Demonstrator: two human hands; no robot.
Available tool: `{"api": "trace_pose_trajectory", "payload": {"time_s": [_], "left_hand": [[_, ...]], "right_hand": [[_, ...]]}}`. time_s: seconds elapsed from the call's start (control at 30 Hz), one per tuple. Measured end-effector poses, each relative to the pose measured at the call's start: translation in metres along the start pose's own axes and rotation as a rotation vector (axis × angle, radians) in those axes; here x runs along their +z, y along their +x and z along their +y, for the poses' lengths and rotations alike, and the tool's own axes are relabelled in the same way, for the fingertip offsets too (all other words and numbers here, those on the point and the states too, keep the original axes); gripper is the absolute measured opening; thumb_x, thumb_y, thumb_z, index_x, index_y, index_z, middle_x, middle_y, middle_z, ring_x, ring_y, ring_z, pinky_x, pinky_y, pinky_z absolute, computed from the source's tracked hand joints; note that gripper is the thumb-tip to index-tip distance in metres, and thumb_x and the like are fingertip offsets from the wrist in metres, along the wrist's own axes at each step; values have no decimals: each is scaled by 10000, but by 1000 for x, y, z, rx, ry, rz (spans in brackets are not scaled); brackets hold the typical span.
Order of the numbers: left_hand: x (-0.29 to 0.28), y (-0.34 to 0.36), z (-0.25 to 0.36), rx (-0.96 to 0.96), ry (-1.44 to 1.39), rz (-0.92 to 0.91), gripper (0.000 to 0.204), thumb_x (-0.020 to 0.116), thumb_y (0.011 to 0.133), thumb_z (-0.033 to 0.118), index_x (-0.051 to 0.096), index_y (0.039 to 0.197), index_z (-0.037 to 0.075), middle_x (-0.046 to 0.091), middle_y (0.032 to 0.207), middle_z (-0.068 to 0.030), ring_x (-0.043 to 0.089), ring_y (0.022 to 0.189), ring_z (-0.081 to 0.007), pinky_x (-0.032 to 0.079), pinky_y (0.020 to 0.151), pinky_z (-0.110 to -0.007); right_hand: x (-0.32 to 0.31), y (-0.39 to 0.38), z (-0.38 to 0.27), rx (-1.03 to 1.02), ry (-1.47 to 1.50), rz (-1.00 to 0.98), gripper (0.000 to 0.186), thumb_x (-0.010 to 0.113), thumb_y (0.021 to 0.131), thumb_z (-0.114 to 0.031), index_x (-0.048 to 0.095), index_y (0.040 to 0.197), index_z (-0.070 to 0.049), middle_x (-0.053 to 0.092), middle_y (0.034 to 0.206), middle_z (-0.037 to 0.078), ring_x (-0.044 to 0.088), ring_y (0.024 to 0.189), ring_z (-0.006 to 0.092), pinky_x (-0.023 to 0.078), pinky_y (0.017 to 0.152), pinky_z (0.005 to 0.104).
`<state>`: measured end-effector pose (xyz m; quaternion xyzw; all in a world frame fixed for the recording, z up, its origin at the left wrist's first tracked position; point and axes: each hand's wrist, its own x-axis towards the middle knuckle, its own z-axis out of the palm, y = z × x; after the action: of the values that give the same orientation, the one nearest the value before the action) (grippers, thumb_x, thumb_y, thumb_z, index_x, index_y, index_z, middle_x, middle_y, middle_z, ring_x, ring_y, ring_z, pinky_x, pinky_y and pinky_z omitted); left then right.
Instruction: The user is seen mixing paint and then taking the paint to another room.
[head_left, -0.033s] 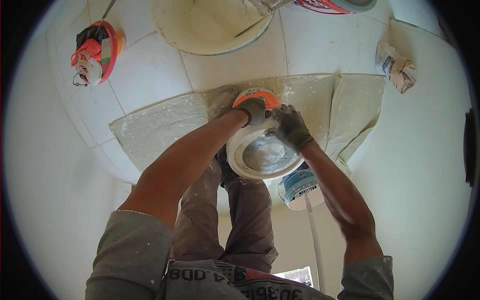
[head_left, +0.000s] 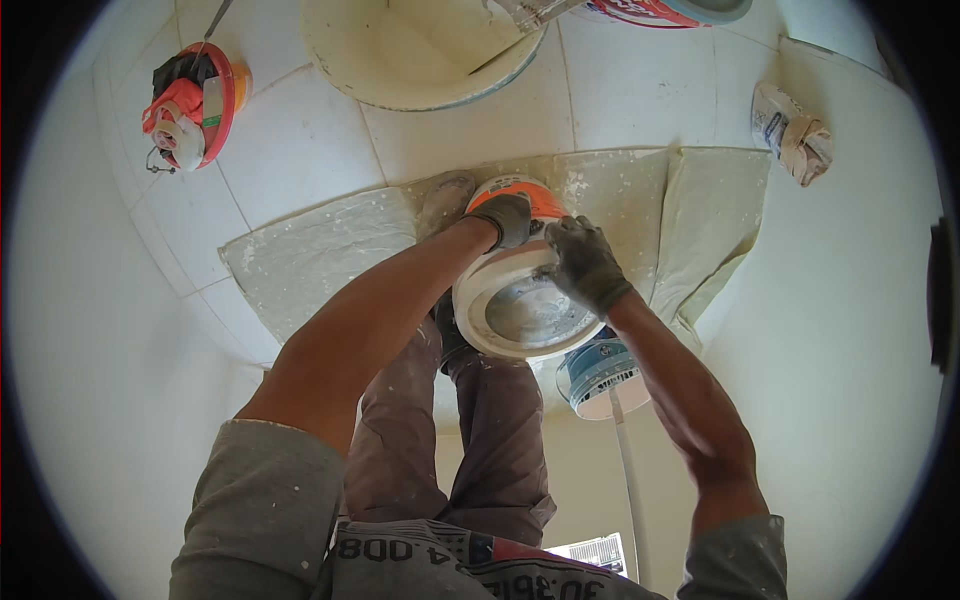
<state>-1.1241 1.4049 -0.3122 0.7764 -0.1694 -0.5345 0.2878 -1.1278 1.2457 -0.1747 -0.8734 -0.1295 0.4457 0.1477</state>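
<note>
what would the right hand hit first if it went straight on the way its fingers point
Most likely the side of the white and orange bucket, right by the fingers of the right hand; depth is unclear, so they may be touching it.

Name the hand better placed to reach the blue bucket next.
Probably the right hand: it is nearer the blue bucket, while the left hand is farther off, at the orange-labelled white bucket.

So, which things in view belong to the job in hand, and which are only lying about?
In use, it seems:
white-and-orange bucket, at the gloved left hand and right hand
spattered sheet

Apparently only lying about:
wide pale tub
filled red container
crumpled bag
blue bucket
</note>
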Motion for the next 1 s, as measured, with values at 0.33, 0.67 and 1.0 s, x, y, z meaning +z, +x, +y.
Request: {"api": "trace_pose_trajectory", "payload": {"time_s": [0.33,0.67,1.0], "left_hand": [[-12,-10,17,-107,52,-21,440,596,964,321,639,1200,-48,691,1160,-272,671,1127,-381,518,957,-433],[-9,-21,20,36,61,-26,407,612,966,338,676,1127,-30,700,1102,-269,683,1060,-385,521,940,-449],[25,-1,24,293,53,186,581,608,941,526,643,1319,86,670,1284,-176,618,1208,-347,471,1048,-448]], "right_hand": [[-8,-108,-32,-65,-9,86,428,836,752,-272,643,1076,-70,632,1146,143,575,1178,364,444,1009,515],[20,-97,-10,-132,-141,319,379,678,864,-152,611,1229,-76,606,1262,172,549,1210,384,468,1006,517],[17,-54,-8,-79,-48,306,422,697,848,-153,603,1250,-68,592,1312,201,566,1199,404,464,1020,520]]}}
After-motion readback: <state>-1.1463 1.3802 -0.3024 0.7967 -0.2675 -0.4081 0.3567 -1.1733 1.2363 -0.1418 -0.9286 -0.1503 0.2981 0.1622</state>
